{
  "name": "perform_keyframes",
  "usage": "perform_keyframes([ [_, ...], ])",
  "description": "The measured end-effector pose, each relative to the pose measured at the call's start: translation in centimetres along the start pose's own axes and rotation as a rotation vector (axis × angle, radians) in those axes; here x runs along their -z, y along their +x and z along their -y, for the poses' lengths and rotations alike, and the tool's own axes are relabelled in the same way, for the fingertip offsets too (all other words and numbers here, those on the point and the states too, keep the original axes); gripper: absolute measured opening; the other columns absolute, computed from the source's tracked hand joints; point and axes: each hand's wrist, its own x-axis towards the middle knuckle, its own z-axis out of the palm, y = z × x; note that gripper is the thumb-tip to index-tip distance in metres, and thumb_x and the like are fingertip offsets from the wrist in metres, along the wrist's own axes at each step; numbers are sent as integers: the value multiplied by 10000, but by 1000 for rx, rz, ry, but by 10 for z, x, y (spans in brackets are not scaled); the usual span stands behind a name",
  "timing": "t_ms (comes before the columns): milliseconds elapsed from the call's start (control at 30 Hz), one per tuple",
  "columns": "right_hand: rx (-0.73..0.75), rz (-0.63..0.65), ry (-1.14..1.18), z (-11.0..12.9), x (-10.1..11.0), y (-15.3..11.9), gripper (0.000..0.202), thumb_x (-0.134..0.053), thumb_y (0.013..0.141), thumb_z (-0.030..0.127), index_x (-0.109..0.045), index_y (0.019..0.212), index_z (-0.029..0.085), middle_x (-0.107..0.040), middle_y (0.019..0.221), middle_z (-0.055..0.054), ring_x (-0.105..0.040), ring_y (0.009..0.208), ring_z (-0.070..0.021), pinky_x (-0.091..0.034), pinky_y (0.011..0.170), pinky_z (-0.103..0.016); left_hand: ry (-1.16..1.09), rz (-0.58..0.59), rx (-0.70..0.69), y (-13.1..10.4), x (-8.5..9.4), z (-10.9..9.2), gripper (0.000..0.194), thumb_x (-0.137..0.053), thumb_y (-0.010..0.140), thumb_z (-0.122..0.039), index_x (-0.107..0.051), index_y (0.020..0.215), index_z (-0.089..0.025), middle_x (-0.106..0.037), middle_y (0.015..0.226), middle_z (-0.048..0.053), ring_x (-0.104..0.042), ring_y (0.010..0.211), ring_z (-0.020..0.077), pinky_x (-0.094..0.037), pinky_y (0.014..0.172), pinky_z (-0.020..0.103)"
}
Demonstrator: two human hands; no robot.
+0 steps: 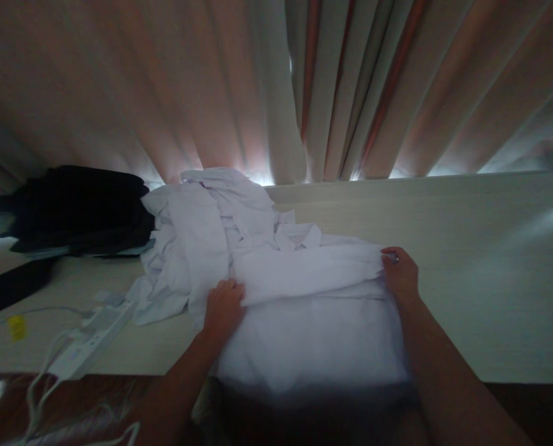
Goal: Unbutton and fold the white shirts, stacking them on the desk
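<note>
A white collared shirt [304, 272] lies spread before me, its collar pointing away and its lower part hanging toward the front edge. A sleeve or folded side stretches across it from left to right. My left hand [224, 306] is closed on the left end of that band of cloth, fingers curled. At the other end my right hand [401, 272] pinches the cloth between thumb and fingers; a ring shows on one finger. Against the shirt's left side rests a rumpled heap of white shirts [197, 229].
A stack of dark folded clothes [76, 210] stands at the back left. Nearer lie a white power strip [93, 337] with cables and a yellow tag [17, 327]. Pleated curtains [188, 80] hang behind the pale tabletop [490, 279], whose front edge runs below my forearms.
</note>
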Motion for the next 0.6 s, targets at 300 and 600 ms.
perform_keyframes([
  [300,1,94,-94,-22,-11,-5,300,-512,781,301,-693,993,189,-687,925,-94,-610,840,-240,-470,816,-372,-217,191,-246,8,-14,16,133,-594,781,-258,-612,905,-215,-679,1013,56,-619,944,231,-458,804,316],
  [600,60,264,-162,-19,-12,-7,321,-563,870,391,-679,1100,200,-686,1092,-106,-642,905,-224,-498,836,-363,-106,204,-28,18,-9,37,201,-460,875,-267,-649,851,-203,-708,974,110,-645,988,304,-449,879,395],
])
